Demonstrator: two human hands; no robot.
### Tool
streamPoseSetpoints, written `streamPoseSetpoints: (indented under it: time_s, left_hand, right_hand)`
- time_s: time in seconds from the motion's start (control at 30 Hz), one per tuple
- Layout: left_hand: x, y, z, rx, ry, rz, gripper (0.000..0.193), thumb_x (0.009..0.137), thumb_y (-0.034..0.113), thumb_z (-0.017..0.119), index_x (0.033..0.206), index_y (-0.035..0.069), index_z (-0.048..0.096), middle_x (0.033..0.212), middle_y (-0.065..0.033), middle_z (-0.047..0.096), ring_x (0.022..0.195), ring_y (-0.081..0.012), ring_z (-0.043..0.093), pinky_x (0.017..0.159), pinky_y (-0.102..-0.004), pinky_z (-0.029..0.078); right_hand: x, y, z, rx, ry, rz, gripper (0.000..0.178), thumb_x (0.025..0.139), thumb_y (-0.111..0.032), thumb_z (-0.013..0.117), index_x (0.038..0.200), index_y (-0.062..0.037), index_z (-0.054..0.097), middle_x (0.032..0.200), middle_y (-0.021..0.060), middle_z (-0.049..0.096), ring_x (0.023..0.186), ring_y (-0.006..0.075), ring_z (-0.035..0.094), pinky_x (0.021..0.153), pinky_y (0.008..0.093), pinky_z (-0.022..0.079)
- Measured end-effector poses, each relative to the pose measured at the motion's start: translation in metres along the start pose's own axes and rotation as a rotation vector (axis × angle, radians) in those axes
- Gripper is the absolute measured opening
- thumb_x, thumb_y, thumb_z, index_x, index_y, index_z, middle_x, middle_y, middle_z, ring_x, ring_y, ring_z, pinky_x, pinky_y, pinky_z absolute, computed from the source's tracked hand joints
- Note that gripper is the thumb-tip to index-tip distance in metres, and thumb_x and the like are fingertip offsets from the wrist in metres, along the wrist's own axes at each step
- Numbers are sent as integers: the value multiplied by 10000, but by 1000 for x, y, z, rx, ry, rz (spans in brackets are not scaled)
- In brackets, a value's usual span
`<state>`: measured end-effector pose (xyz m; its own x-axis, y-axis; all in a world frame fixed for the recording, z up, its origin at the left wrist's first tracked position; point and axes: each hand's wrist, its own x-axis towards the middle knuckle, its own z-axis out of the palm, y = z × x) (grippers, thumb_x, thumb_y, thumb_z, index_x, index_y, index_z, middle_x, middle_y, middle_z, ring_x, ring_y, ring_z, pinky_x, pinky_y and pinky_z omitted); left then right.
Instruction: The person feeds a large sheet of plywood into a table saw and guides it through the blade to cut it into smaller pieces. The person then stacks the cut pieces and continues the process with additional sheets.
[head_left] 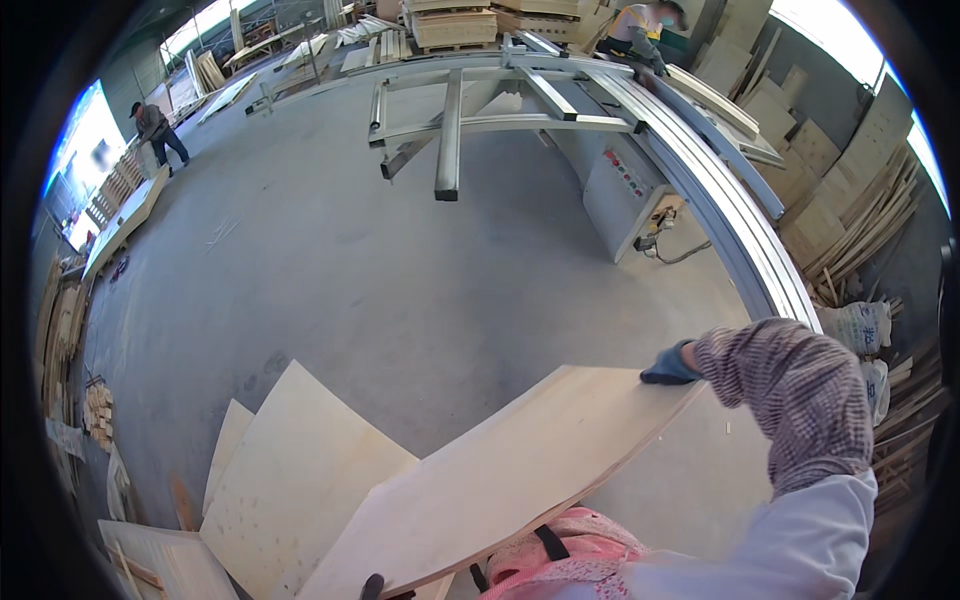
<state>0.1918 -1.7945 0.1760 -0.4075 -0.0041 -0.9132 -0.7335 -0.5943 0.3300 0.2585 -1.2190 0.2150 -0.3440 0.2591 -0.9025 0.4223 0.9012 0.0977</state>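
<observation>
A pale plywood board (510, 450) spans the space in front of my body, tilted, with a hand at either end. My right hand (670, 366), in a blue glove, grips its far right corner. At the lower edge, only dark-gloved fingertips of my left hand (373, 587) show, closed on the board's near edge; the rest of that hand is out of sight. Just left of the held board, another plywood sheet (290, 480) leans at an angle, with a further sheet (228, 450) partly hidden behind it.
A sliding panel saw with a metal frame (450, 140) and long rail (740, 210) stands ahead. One person (640, 35) is behind it; another (158, 135) bends at far left. Timber stacks (62, 330) line the left side, wood strips (870, 230) the right. More sheets (165, 560) lie lower left.
</observation>
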Motion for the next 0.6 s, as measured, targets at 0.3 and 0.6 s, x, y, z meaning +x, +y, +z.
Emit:
streamPoseSetpoints:
  time_s: [0.3, 0.6]
  left_hand:
    - [27, -199, 196, -109, -679, -386, 221, 835, 56, 562, 1047, 7, 521, 1026, -119, 612, 969, -231, 600, 862, -370, 506]
    - [-2, -280, 391, 294, -1202, -744, 159, 855, 95, 548, 939, -28, 603, 918, -161, 658, 867, -255, 648, 751, -360, 555]
  right_hand:
    - [-240, 208, -23, 635, 539, 684, 542, 868, -457, 477, 1031, 47, 590, 900, 148, 646, 720, 235, 642, 683, 344, 497]
    - [-299, 375, 293, 1351, 1214, 691, 366, 884, -379, 573, 842, -24, 656, 752, -36, 568, 638, 55, 497, 574, 229, 426]
